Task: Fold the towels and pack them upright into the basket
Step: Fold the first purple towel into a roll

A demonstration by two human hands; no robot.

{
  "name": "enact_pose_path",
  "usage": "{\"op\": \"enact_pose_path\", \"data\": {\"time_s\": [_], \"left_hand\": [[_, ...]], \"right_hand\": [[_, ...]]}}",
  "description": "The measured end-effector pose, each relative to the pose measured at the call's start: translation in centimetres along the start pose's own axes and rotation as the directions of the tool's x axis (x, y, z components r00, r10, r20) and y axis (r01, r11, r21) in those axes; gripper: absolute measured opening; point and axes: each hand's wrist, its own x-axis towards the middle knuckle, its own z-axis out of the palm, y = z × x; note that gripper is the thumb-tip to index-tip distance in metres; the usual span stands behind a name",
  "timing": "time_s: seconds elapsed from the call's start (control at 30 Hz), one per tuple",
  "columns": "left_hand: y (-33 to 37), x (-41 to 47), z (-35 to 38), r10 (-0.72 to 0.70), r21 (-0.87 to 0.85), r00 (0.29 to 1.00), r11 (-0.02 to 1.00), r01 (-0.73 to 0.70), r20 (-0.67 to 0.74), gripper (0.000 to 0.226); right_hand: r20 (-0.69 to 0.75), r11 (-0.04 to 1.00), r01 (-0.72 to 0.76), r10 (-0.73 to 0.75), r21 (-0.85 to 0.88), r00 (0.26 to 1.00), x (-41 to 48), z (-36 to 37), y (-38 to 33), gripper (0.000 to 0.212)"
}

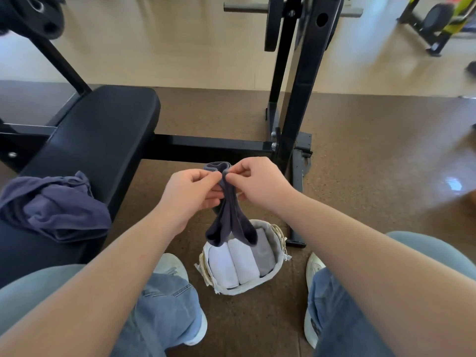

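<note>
Presently pinching a folded navy towel at its top with left hand and right hand, fingers clamped on cloth; hanging just above the basket, at its far rim. Inside, upright: two white towels, grey towel against the right wall. Crumpled blue towel on bench pad, near end.

I see both hands raised over the basket, pinching one dark towel at its top edge: the left hand from the left, the right hand from the right, fingertips nearly meeting. The towel hangs in two folds, its lower ends just above the rim. Inside the basket stand two white towels and a grey towel. A crumpled purple towel lies on the black bench at my left.
</note>
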Motion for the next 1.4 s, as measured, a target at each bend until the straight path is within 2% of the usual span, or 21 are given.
{"op": "enact_pose_path", "data": {"time_s": [0.17,0.27,0.37,0.53,0.73,0.83,0.97,1.03,1.23,1.3,1.4], "left_hand": [[-0.1,0.6,-0.2,-0.009,0.032,1.0,0.999,0.008,0.016,0.013],[-0.2,0.9,-0.3,-0.009,0.055,1.0,0.998,0.01,-0.003,0.01],[-0.6,1.2,-0.4,0.002,0.096,0.999,0.995,0.002,-0.046,0.007],[-0.9,1.6,-0.2,0.024,0.133,0.998,0.991,-0.016,-0.063,0.005],[-0.9,1.9,-0.4,0.031,0.123,0.999,0.992,-0.026,-0.035,0.009],[-0.8,1.8,-0.5,0.021,0.102,0.999,0.995,-0.018,-0.026,0.01],[-0.8,1.7,-0.7,0.007,0.075,1.0,0.997,-0.006,-0.013,0.015],[-0.9,1.7,-0.7,0.021,0.099,1.0,0.995,-0.02,-0.012,0.016],[-0.6,2.0,-0.4,0.1,0.144,0.994,0.984,-0.105,0.038,0.024],[-0.8,2.2,-0.5,0.108,0.162,0.994,0.98,-0.112,0.03,0.022],[-1.7,2.5,-0.4,0.079,0.343,0.992,0.933,-0.108,0.097,0.025]], "right_hand": [[0.04,1.0,-0.003,0.004,-0.03,0.999,0.5,0.0,0.2,0.01],[-0.033,0.999,-0.002,0.001,-0.044,0.999,0.8,0.1,0.4,0.015],[-0.111,0.997,0.008,-0.017,-0.082,0.994,0.9,0.0,0.3,0.01],[-0.022,0.968,0.076,-0.084,-0.24,0.996,0.7,0.8,-0.2,0.015],[-0.021,0.944,0.113,-0.125,-0.311,0.992,1.1,0.8,-0.4,0.021],[0.004,0.897,0.153,-0.166,-0.415,0.986,1.2,1.2,-0.2,0.026],[0.105,0.832,0.208,-0.179,-0.515,0.978,1.5,1.6,0.1,0.028],[0.095,0.851,0.216,-0.194,-0.478,0.976,1.5,1.6,0.3,0.023],[-0.099,0.966,0.115,-0.141,-0.231,0.985,1.7,0.6,0.4,0.014],[-0.13,0.988,0.068,-0.086,-0.138,0.988,2.0,0.2,0.1,0.008],[-0.147,0.994,-0.052,0.066,0.098,0.987,2.0,-0.4,-0.5,0.006]]}}
